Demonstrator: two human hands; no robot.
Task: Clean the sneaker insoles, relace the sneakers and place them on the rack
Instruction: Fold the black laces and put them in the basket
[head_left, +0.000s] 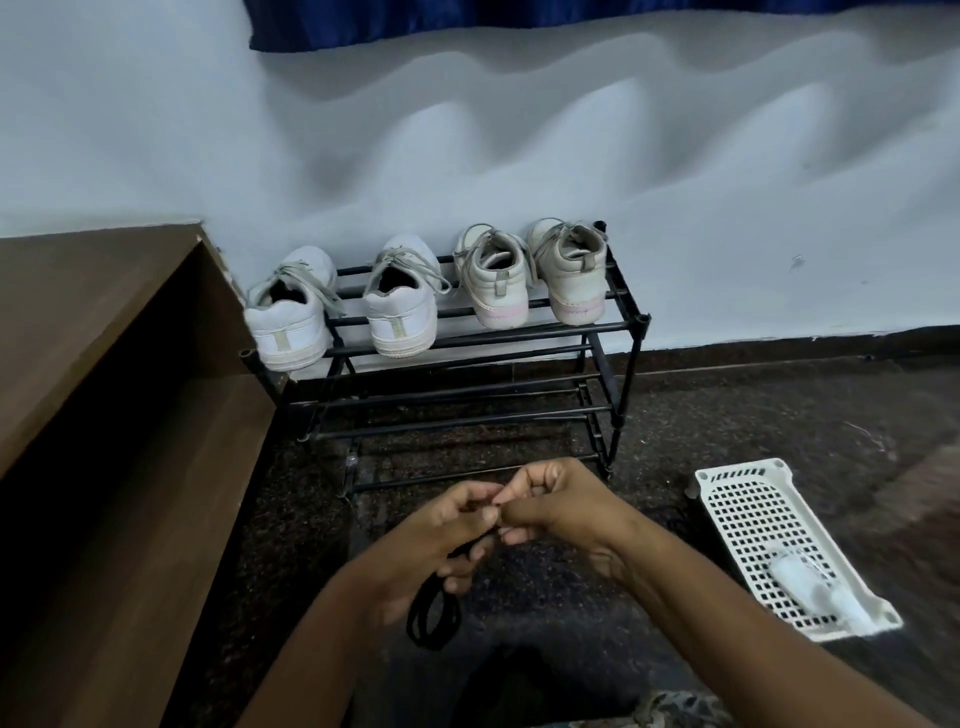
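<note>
Several white sneakers stand heels-out on the top shelf of a black metal rack (631, 338): a laced pair at the left (291, 317) (402, 306) and a cream pair with pink soles at the right (493, 283) (571, 275). In front of the rack, my left hand (441, 530) and my right hand (556, 506) meet over the floor. Both pinch a black shoelace (434, 618), whose coiled loops hang below my left hand. The fingertips touch where the lace end is held.
A brown wooden bench or step (104, 389) runs along the left. A white perforated plastic tray (769, 525) lies on the dark speckled floor at the right, with a clear bottle (810, 582) in it. A pale wall and blue curtain stand behind.
</note>
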